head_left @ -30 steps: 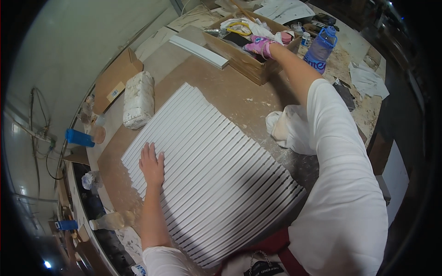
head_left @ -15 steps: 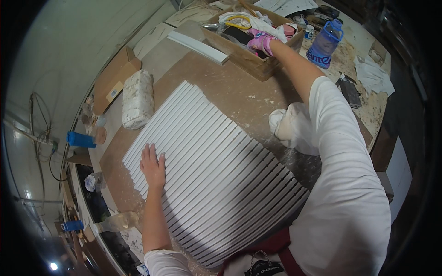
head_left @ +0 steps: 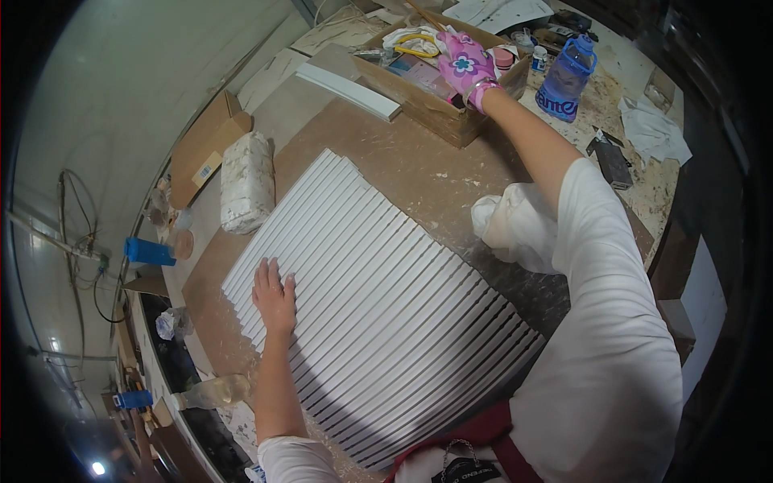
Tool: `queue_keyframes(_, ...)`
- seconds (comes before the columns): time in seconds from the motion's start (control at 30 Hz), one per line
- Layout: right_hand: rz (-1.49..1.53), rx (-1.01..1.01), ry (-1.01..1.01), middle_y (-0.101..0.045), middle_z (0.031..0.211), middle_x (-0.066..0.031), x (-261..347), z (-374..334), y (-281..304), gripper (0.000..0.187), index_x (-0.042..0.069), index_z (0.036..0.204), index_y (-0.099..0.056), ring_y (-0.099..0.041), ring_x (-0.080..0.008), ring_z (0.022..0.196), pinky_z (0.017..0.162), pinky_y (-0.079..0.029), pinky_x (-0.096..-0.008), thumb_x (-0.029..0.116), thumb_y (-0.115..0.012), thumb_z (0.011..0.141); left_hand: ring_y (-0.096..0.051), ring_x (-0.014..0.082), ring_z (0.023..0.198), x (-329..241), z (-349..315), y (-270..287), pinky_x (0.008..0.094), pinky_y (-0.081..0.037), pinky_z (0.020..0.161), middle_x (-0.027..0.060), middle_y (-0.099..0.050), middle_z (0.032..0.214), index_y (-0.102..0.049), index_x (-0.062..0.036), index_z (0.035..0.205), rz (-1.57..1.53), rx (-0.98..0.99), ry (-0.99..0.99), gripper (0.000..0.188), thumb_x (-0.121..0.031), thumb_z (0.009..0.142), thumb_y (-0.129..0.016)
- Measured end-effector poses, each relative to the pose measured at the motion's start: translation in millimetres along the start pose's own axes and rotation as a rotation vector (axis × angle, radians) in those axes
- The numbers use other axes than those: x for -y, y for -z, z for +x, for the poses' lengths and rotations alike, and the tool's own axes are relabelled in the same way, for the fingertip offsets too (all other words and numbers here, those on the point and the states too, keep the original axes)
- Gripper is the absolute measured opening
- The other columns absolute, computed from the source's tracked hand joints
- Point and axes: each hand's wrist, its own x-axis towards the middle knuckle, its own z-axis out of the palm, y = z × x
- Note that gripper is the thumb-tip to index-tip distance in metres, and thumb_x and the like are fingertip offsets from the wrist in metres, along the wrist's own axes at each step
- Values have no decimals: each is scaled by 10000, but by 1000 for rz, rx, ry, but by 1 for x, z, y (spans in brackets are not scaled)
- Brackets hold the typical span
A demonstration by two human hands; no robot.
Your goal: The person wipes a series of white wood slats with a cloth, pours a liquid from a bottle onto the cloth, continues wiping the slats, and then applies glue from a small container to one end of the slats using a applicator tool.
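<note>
My left hand point(head_left: 274, 296) lies flat, fingers stretched, near the left edge of a row of long white grooved strips point(head_left: 378, 298). The strips lie side by side across the worktable in front of me. At the far side, my right hand point(head_left: 465, 66) wears a pink glove with a flower pattern and is over an open cardboard box point(head_left: 439, 114). Its fingertips point into the box and are hidden, so what they hold, if anything, does not show. Beside the glove in the box are a yellow-handled tool point(head_left: 417, 43) and white cloth.
A separate white strip point(head_left: 348, 90) lies left of the box. A wrapped white block point(head_left: 247, 183) and an open carton point(head_left: 208, 145) stand at the left. A blue bottle point(head_left: 568, 76) is to the right of the box. A white plastic bag point(head_left: 519, 227) lies near my right arm.
My right hand has risen a little inside the box and turned, so the back of the glove shows. My left hand stays on the strips.
</note>
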Motion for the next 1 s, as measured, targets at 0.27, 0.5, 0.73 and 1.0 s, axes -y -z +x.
queue_keyframes(0.27,248,239,823,-545,847,-60,115,-124,64,360,108,1167,-577,-575,-232,828,717,-471,-357,141,-548,809,-293,320,1365,4,0,-2,532,-206,1093,114,-345,1475,-419,-118,1383,35,-4,9,517,-357,930,-490)
queue_keyframes(0.5,131,372,559,-523,1293,-125,25,-238,160,407,144,1182,-592,-421,-334,1274,1069,-285,-513,273,-634,798,-282,339,1368,1,-1,-3,534,-203,1093,122,-338,1480,-404,-115,1398,4,5,-2,532,-369,936,-479)
queue_keyframes(0.73,-244,581,598,-421,1449,-76,-35,-265,108,418,205,1281,-555,-307,-302,1384,1109,-195,-563,311,-487,883,-306,343,1357,2,-1,-2,507,-225,1089,150,-346,1467,-419,-89,1384,37,-1,-17,516,-347,941,-477)
queue_keyframes(1.0,51,360,572,-394,1434,-169,-6,-206,104,529,86,1334,-480,-329,-377,1344,1091,-281,-486,215,-590,833,-432,408,1250,66,31,11,449,-324,1056,262,-461,1350,-451,11,1338,-166,-178,18,517,-341,960,-468)
